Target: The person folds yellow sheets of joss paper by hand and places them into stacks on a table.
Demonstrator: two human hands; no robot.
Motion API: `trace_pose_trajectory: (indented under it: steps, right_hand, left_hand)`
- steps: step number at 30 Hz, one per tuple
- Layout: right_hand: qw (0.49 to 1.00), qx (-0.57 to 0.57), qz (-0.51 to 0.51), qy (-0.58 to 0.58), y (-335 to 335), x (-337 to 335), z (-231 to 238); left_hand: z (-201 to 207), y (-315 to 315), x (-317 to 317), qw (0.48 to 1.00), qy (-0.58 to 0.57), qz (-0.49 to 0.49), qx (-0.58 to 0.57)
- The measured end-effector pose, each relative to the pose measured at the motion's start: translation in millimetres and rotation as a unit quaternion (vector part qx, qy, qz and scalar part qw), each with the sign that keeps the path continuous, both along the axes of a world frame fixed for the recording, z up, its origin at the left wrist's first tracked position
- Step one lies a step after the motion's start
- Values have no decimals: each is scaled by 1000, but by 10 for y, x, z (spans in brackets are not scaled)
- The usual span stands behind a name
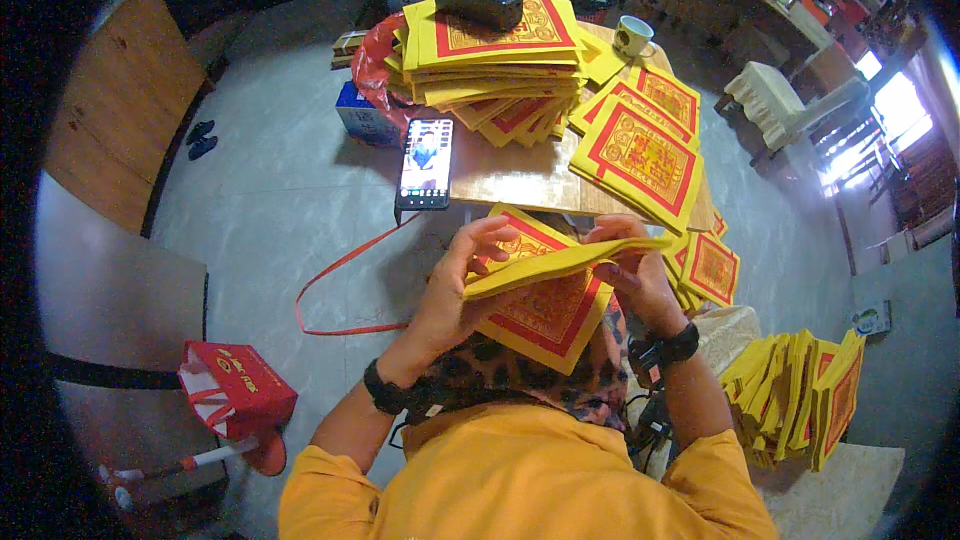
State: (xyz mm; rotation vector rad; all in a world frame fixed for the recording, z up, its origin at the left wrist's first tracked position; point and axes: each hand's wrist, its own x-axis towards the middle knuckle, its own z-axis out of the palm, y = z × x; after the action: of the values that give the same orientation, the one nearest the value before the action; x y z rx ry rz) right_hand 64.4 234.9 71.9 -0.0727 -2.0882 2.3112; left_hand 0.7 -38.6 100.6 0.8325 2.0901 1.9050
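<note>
Yellow paper stack (490, 75): tall heap on the wooden table (515, 180), with a dark oblong object (478, 4) lying on top
Lower pile (640, 162): same yellow paper, red print facing up, at the table's right side
Bordered sheet (550, 325): print showing, over the patterned cloth (470, 380) and partly covered; whether one or several, I cannot tell
Held bundle (560, 267): layers raised nearly edge-on above that sheet, just short of the table; the step in hand looks like evening or bending them
Left hand (460, 265): fingers curled over the bundle's left end, holding it
Right hand (640, 275): pinching near the other end, thumb below; the next move probably calls for both grips staying level, so no layer slips
Phone (426, 165): screen lit, at the table's near left, apart from both hands
</note>
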Motion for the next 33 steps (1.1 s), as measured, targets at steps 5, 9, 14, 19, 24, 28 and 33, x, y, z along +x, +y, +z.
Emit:
trace_pose_trajectory:
  steps: [5, 9, 14, 19, 24, 28, 33]
  right_hand:
    - [976, 208, -23, 67, 7, -26, -163]
    - [970, 216, -41, 101, -56, -156, -23]
    - [987, 139, 10, 75, -157, -180, 274]
    - [987, 145, -6, 68, -47, -103, 93]
    - [988, 133, 18, 82, -17, 24, 43]
    - [978, 184, 27, 97, -134, 48, 120]
    - [964, 242, -27, 104, -59, 42, -114]
  left_hand:
    - [35, 110, -60, 996, 82, 9, 19]
    - [202, 96, -26, 994, -80, -13, 79]
    - [-46, 97, -70, 979, -175, 22, 106]
    - [-121, 10, -2, 998, -18, 24, 46]
    - [-176, -24, 35, 993, 115, 25, -6]
    - [-220, -52, 19, 991, 121, 29, -58]
    - [-194, -30, 50, 989, 125, 41, -65]
